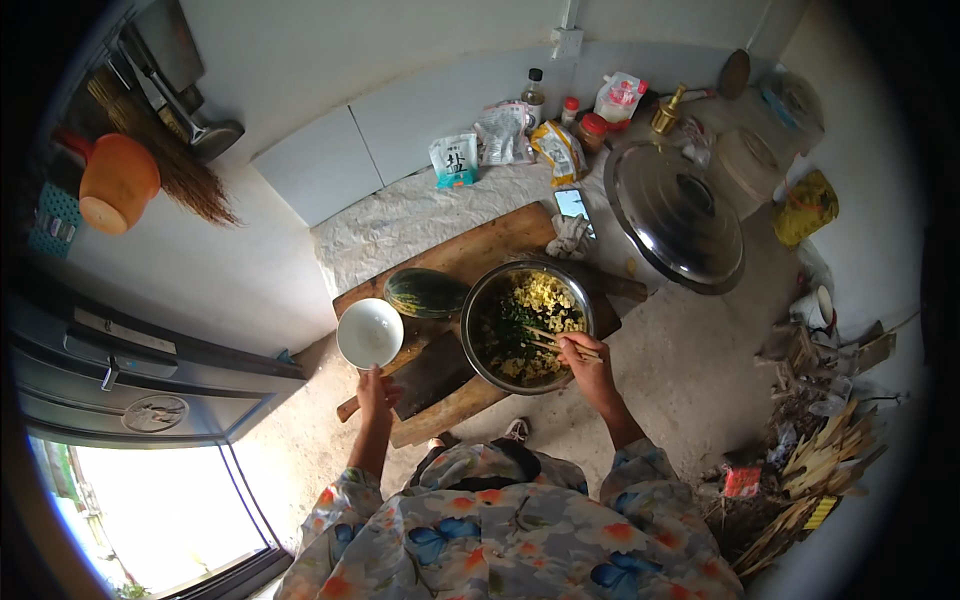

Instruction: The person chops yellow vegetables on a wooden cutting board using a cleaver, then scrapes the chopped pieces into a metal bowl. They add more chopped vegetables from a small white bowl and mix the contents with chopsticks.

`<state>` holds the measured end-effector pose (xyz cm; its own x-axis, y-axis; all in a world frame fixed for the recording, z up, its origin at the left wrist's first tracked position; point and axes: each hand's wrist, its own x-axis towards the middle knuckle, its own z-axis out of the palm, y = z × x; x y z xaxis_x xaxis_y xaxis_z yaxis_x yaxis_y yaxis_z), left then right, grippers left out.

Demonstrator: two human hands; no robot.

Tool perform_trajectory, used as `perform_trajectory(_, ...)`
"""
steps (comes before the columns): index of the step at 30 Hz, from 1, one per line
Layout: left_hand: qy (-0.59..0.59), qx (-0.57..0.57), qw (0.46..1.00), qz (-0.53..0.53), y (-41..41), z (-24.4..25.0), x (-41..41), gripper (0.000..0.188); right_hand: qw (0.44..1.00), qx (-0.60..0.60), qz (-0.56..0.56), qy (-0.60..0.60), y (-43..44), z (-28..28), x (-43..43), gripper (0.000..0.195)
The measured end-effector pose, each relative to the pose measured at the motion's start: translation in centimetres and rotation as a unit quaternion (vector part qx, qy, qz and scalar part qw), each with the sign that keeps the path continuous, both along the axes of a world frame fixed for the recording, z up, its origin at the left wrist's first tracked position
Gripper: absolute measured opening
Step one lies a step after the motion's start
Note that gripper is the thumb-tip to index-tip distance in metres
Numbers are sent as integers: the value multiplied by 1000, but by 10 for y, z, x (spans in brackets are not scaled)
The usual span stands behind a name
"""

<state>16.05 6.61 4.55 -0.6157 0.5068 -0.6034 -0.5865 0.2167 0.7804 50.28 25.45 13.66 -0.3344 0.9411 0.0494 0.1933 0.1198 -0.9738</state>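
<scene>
My right hand (589, 365) grips wooden chopsticks (551, 345), whose tips are in a steel bowl (467, 337). Inside it lie chopped greens (515, 319) and yellow bits that look like scrambled egg (544, 292). My left hand (377, 391) is at the lower edge of a white bowl (370, 334); whether its fingers grip the rim is hard to tell. A dark green striped gourd or squash (426, 292) lies between the two bowls on a wooden cutting board (487, 232). A cleaver with a dark blade (435, 373) rests below it.
Behind the board stand seasoning packets (455, 161), a dark-capped bottle (532, 97) and red-lidded jars (592, 132). A phone (574, 206) and a crumpled cloth (570, 236) lie beyond the steel bowl. A large metal lid (667, 210) is at the right; firewood (825, 450) lies along the right wall.
</scene>
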Motion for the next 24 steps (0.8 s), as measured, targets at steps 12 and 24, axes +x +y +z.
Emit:
perform_trajectory(12,-54,42,960,-273,74,43,130,27,998,-36,-26,-44,10,4,26,13)
perform_trajectory(24,-16,51,968,-245,74,55,136,28,970,218,72,-84,45,8,17,13)
